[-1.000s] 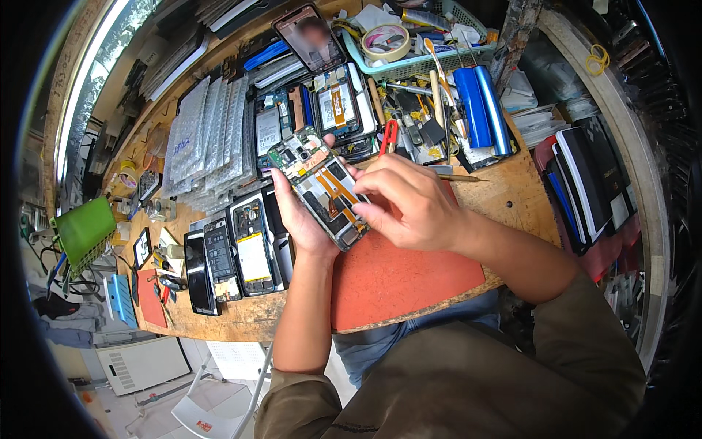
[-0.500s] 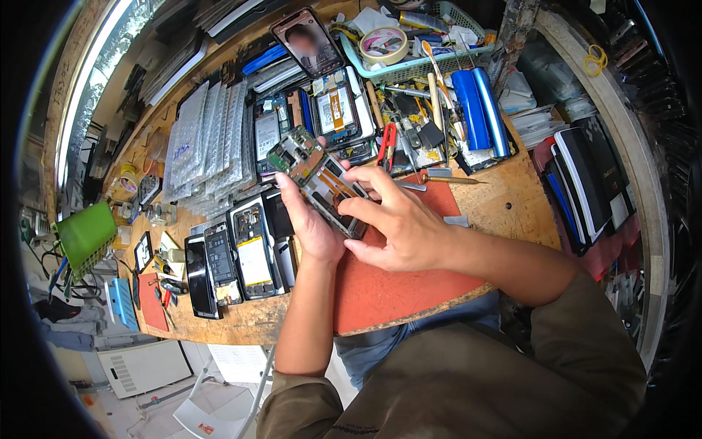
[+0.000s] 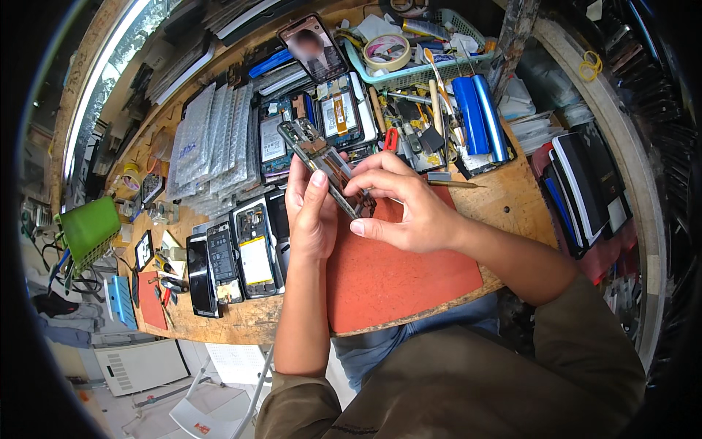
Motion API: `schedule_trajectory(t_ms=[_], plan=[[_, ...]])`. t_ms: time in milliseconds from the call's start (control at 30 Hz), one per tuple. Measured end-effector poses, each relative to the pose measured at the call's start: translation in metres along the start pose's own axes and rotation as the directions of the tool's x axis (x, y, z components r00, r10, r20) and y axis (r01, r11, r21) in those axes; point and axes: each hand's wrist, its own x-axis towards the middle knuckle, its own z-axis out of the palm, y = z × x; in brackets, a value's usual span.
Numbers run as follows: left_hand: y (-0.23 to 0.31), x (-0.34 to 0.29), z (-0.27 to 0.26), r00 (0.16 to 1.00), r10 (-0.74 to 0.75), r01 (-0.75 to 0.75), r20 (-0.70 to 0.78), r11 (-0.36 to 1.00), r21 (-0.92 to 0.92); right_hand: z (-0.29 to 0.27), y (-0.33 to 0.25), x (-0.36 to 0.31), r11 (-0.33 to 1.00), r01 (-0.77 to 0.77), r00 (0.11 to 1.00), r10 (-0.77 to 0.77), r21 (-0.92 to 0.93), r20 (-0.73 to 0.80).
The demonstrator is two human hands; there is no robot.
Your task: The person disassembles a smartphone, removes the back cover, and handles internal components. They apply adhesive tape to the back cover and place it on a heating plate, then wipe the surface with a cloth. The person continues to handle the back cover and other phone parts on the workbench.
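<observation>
An opened phone (image 3: 327, 162), its circuit board and copper-toned inner parts bare, is tilted above the red mat (image 3: 409, 285). My left hand (image 3: 308, 216) is closed round its left side, the thumb along the near edge. At the phone's lower right end, my right hand (image 3: 420, 208) has its bent fingers on the inner parts and its thumb by the bottom corner. Whether the right fingers pinch a small part cannot be made out. More opened phones with batteries showing, such as one with a white battery (image 3: 257, 260), lie left of my left forearm.
Bubble-wrap sleeves (image 3: 212, 139) are stacked at the left. Behind the work stands a lit phone (image 3: 313, 50), beside a green basket (image 3: 398, 66) with a tape roll (image 3: 387, 53). Loose tools and blue rolls (image 3: 469, 113) lie to the right, with a thin pointed tool (image 3: 461, 184) nearer.
The opened phone has been turned more edge-on. My left thumb has shifted onto its near edge, and my right hand has moved slightly right with its fingers more spread.
</observation>
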Motion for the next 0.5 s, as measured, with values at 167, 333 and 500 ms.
schedule_trajectory(t_ms=[167, 333, 500], plan=[[0.007, 0.002, -0.006, 0.997, 0.072, -0.072, 0.000, 0.989, -0.131, 0.001, 0.000, -0.001, 0.993, 0.009, 1.000, -0.012, 0.117, 0.027], [0.012, 0.007, -0.011, 0.984, 0.148, -0.143, -0.099, 0.988, 0.056, -0.003, 0.000, 0.003, 0.785, -0.261, 0.963, 0.174, 0.561, 0.205], [0.011, 0.008, -0.012, 0.965, 0.161, -0.135, -0.205, 0.981, 0.137, -0.013, 0.008, 0.007, 0.538, -0.268, 0.962, 0.194, 0.799, 0.192]])
